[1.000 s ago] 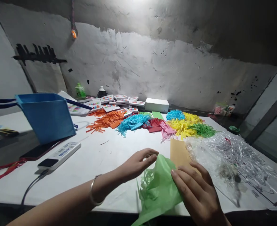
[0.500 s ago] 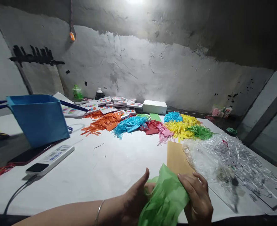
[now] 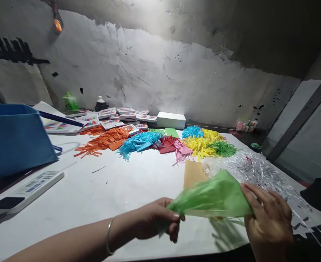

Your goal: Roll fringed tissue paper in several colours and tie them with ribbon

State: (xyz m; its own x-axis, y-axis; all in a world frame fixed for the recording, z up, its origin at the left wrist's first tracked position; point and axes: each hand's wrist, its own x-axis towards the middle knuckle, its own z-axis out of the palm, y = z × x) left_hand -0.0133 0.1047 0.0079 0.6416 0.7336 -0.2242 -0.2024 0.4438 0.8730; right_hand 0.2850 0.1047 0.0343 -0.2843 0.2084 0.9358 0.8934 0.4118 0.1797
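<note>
Both hands raised, left hand (image 3: 160,220) and right hand (image 3: 266,218) pinching green paper (image 3: 215,198)

Rough plastered wall (image 3: 155,69) behind the table, whitish paint patchy, upper band bare grey, dark specks and scuffs across it. Black painted marks (image 3: 10,54) on the wall at upper left. Bright light falls from above centre, hot spot on the plaster; corners stay dim. A small orange object (image 3: 57,25) hangs on a cord at top left. Large white table (image 3: 100,189) fills the lower view, its far edge meeting the wall. Dark diagonal beam (image 3: 294,123) crosses pale panels at right.
</note>
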